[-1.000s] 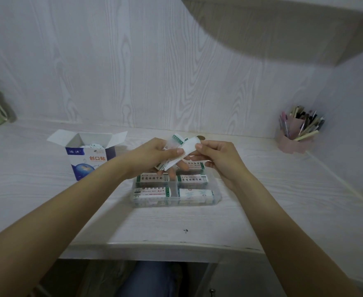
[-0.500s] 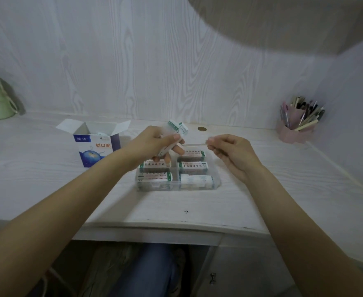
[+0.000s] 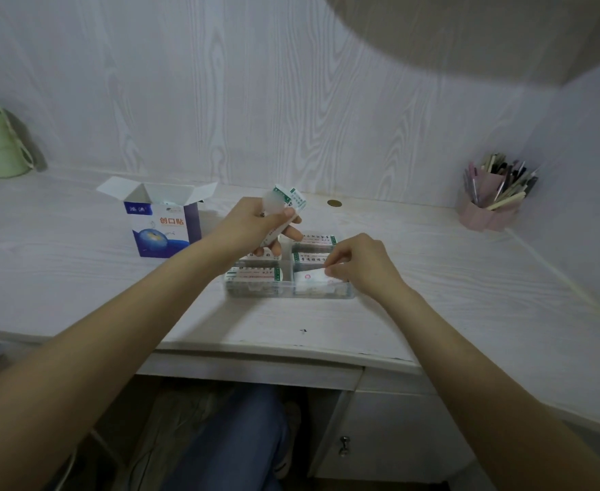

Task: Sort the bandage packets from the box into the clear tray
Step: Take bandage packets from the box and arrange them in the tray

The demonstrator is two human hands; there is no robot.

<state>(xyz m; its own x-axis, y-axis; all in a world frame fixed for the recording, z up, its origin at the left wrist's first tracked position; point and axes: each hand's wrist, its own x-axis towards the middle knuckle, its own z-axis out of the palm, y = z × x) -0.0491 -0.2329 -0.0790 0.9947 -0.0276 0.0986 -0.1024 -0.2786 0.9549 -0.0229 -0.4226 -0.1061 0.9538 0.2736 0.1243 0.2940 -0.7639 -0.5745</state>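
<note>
Lighting is dim and cool. A broad shadow covers the upper right wall (image 3: 468,47). Wide-angle distortion bends the surface (image 3: 78,285) edges; detail is soft throughout.

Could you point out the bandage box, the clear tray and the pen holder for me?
bandage box (image 3: 160,232): head view, on its printed front face.
clear tray (image 3: 256,295): head view, on its near clear wall.
pen holder (image 3: 482,214): head view, on its pink front side.

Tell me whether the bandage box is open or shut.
Open: the bandage box stands upright on the desk with its top flaps spread outward.
</note>
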